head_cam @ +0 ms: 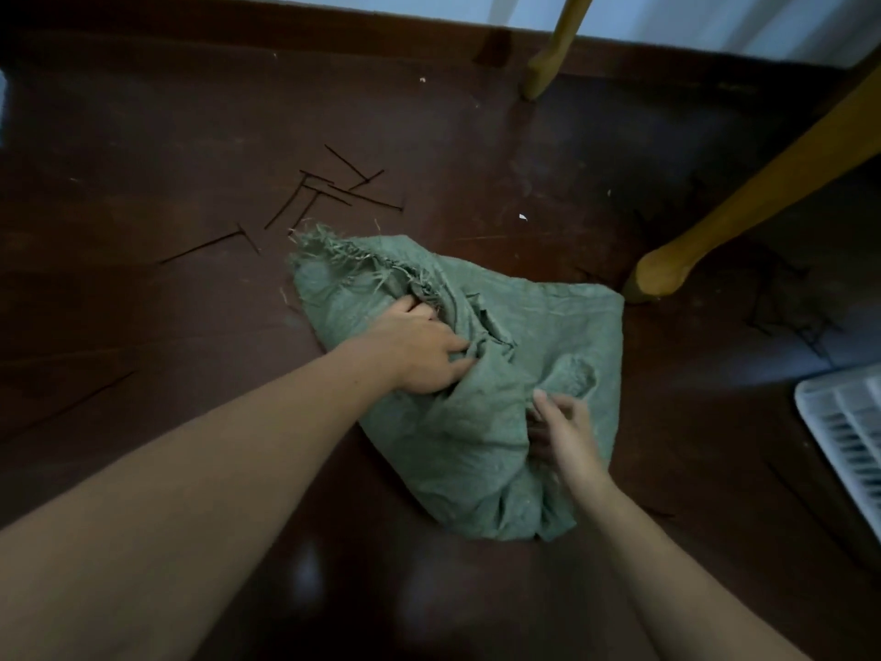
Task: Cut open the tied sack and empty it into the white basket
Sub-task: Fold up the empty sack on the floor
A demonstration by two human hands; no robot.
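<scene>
Dark floor [143,112] | left hand [419,348] bunches sack [476,446], fingers clenched, probably to lift it | right hand [565,424] open, touching | basket [839,422] right

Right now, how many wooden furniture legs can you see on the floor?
2: one yellowish wooden leg at top centre near the wall, another right of the green woven sack. Others may sit outside the frame.

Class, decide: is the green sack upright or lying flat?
Lying flat: the green sack sprawls crumpled on the floor, frayed end away.
</scene>
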